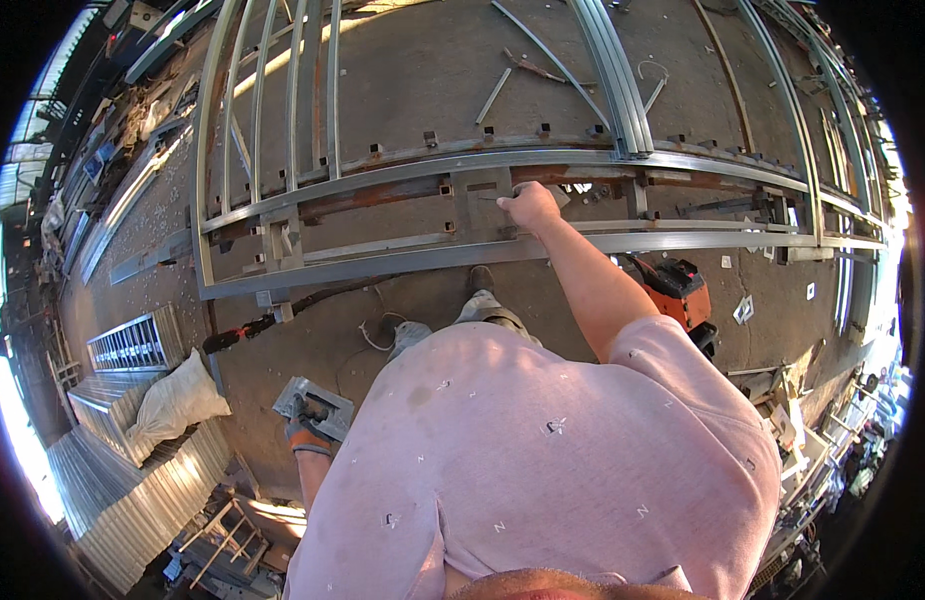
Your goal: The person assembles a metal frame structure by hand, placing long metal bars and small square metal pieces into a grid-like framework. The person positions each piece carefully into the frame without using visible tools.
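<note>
My left hand, in a grey and orange work glove, hangs low at my side. It grips a flat metal plate with a rectangular cutout. My right hand is bare and reaches out over the steel tube frame. Its fingers are curled beside a grey metal plate with a slot that lies across the frame's rails. Part of another greyish flat piece shows just past the knuckles. Whether the right fingers hold anything is hidden by the hand.
An orange welding machine stands on the floor at right, behind my arm. A cable with a red and black end lies left. Bundled steel tubes cross the frame. A white sack rests on corrugated sheets.
</note>
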{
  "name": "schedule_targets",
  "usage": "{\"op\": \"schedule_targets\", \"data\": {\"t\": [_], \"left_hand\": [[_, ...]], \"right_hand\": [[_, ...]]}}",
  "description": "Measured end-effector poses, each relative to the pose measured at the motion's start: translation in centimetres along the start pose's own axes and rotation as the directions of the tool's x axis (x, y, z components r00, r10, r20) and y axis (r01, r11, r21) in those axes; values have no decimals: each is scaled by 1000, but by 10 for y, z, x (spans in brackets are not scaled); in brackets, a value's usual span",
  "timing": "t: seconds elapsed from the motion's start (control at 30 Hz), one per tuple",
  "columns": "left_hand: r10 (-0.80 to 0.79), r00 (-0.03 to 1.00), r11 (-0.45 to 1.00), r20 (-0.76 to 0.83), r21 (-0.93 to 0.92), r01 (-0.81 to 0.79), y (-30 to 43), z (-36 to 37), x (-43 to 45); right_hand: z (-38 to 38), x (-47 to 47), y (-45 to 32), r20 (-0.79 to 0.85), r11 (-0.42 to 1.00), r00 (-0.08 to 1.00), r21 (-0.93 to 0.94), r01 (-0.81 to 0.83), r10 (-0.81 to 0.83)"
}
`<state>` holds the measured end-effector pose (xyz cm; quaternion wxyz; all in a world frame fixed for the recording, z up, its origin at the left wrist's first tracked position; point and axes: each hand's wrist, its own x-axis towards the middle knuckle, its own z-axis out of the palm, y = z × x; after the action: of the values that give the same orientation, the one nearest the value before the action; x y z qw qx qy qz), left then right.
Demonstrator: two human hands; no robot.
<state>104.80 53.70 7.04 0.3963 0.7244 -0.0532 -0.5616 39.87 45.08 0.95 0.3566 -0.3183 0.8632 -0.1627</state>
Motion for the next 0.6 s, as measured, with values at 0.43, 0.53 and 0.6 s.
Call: {"op": "schedule_targets", "data": {"t": [0.43,0.53,0.6], "left_hand": [[72,870,966,487,183,-183,13,71,-19],[83,802,955,591,184,-234,20,118,-52],[117,708,642,697,490,-589,36,157,-71]], "right_hand": [[-19,-32,-24,-239,991,968,85,103,-80],[-15,-76,-45,-167,927,930,136,350,-327],[-7,-105,-56,210,885,888,326,331,-410]]}}
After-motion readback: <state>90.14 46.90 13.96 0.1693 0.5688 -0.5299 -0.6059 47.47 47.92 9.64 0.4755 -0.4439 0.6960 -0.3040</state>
